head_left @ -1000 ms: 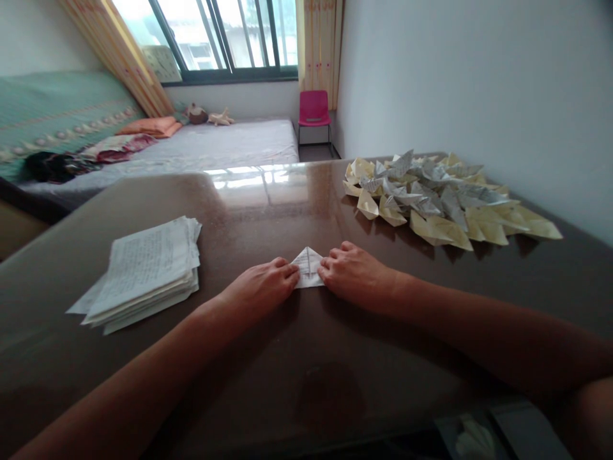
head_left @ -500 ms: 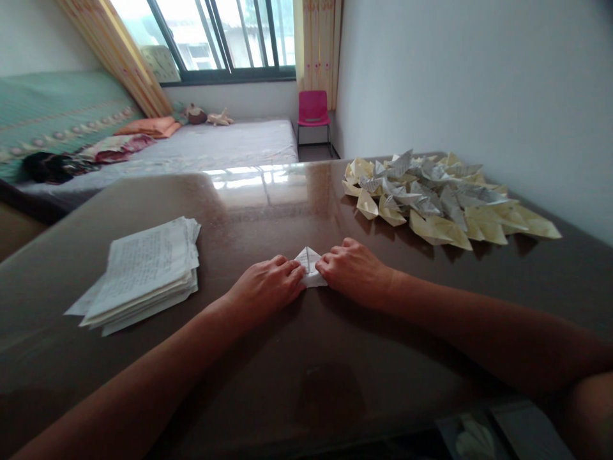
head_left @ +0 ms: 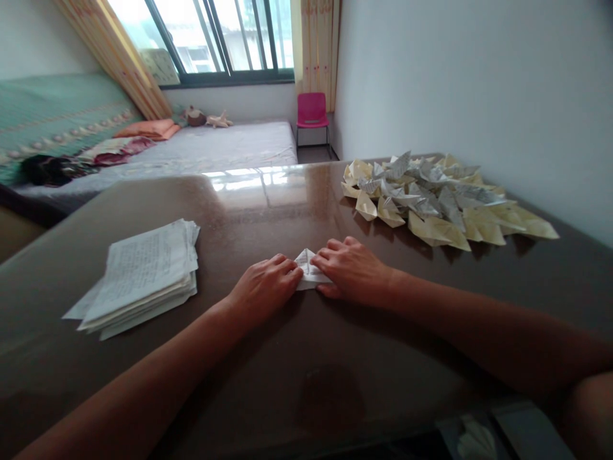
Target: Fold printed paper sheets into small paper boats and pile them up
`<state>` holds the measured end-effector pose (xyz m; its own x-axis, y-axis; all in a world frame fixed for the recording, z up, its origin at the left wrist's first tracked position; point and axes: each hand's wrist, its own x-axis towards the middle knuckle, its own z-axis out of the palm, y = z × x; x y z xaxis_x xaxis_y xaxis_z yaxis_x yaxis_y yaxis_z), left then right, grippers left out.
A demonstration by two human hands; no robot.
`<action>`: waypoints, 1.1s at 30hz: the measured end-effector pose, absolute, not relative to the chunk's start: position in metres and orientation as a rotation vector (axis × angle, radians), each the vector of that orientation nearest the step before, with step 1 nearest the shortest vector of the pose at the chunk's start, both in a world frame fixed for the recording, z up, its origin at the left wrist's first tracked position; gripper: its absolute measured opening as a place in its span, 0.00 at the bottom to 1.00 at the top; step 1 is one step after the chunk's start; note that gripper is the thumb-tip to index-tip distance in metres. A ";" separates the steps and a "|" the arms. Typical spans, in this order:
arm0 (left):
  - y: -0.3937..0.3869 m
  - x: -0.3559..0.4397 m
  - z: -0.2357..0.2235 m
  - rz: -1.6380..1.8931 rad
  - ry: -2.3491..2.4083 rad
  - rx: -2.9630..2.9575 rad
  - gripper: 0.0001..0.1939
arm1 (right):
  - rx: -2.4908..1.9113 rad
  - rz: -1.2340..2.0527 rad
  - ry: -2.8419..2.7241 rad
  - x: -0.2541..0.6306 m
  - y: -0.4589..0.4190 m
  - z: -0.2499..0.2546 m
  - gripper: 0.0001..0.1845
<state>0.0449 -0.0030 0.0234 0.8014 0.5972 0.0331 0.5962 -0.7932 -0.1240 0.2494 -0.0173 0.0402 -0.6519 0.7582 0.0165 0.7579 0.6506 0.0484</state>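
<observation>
A small folded sheet of printed white paper (head_left: 306,260) lies on the brown table (head_left: 249,236), its pointed top facing away from me. My left hand (head_left: 268,281) grips its left side with fingers pressed together. On the other side, my right hand (head_left: 352,268) has its fingers bent over the right part of the paper, with the thumb at the lower edge. Both hands hide the paper's side corners. A pale strip along its bottom edge shows between them.
Left of my hands lies a stack of printed sheets (head_left: 143,275). Many folded paper boats (head_left: 431,198), cream and white, crowd the table's right side by the wall (head_left: 460,76). Beyond the table are a bed (head_left: 239,140) and a pink chair (head_left: 312,110).
My left hand shifted inward over the paper, then back slightly. My right hand has moved a little left over the paper, and its thumb now shows apart at the lower edge.
</observation>
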 end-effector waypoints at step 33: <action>0.018 0.038 0.010 -0.118 -1.536 -2.794 0.15 | 1.532 -0.421 2.658 0.267 0.015 0.031 0.11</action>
<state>0.0382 0.0185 0.0097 0.5340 0.8445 0.0412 0.8408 -0.5356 0.0789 0.2672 0.0147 0.0313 -0.5099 0.8426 -0.1733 0.8548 0.4739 -0.2113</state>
